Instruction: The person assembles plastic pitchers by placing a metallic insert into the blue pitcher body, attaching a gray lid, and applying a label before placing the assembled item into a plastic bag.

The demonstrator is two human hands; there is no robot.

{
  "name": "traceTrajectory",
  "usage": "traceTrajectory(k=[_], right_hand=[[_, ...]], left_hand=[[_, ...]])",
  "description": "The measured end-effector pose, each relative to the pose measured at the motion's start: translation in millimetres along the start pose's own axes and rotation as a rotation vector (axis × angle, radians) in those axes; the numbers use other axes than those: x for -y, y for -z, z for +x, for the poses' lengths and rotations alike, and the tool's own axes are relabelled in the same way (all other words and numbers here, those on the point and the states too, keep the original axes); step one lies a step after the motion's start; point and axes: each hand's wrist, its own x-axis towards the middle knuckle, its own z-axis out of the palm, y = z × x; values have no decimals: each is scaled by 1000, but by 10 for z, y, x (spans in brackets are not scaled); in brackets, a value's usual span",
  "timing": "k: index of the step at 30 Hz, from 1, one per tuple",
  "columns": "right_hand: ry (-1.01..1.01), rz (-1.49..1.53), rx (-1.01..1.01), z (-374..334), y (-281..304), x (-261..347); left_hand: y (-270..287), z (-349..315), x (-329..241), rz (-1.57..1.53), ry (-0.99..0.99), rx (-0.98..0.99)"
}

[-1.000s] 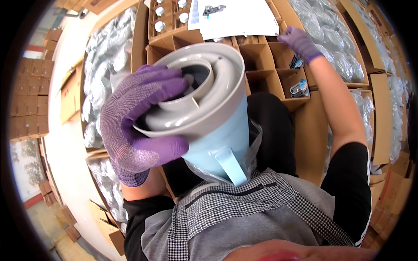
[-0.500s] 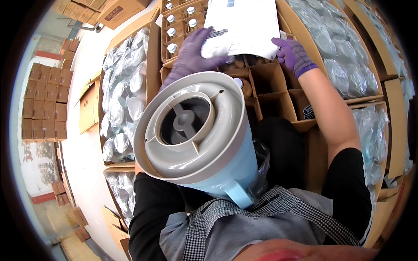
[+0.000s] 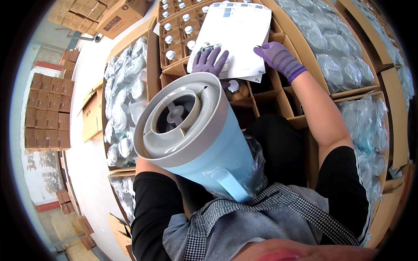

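White printed sheets (image 3: 244, 30) lie across a cardboard carton with dividers (image 3: 273, 100). Fingers spread, my left hand (image 3: 210, 61) rests flat on their lower left part, just below a small dark object (image 3: 213, 47) whose kind I cannot make out. My right hand (image 3: 281, 60) is closed at the right edge of the sheets, its thumb and forefinger pinched over the paper; what they hold is too small to tell. Both hands wear purple gloves. Against my body leans a light-blue jug (image 3: 204, 152) with a grey lid (image 3: 196, 108) and a handle, tilted left, hiding my left wrist.
Capped bottles (image 3: 170, 55) stand in the carton's cells, with a brown one (image 3: 237, 89) below the sheets. Cartons of plastic-wrapped clear items flank both sides (image 3: 126, 91) (image 3: 348, 71). Clear plastic film (image 3: 257, 163) clings around the jug's lower end. Stacked cartons (image 3: 48, 104) stand far left.
The sheets have come closer to me and turned a little. My left hand has settled flat onto them. The right hand has shifted left and slightly nearer. The jug has tipped slightly.
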Motion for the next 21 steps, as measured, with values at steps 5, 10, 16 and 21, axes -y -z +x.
traceTrajectory(k=[5,10,16,21], right_hand=[[-135,699,98,-443,132,56],[-213,1429,-75,269,194,-990],[89,1230,-38,828,397,-748],[410,1350,242,805,759,-262]], left_hand=[[225,-92,-56,-137,-158,83],[526,-404,-153,-190,-373,554],[352,-498,135,-296,-406,603],[831,270,952,-402,-67,-414]])
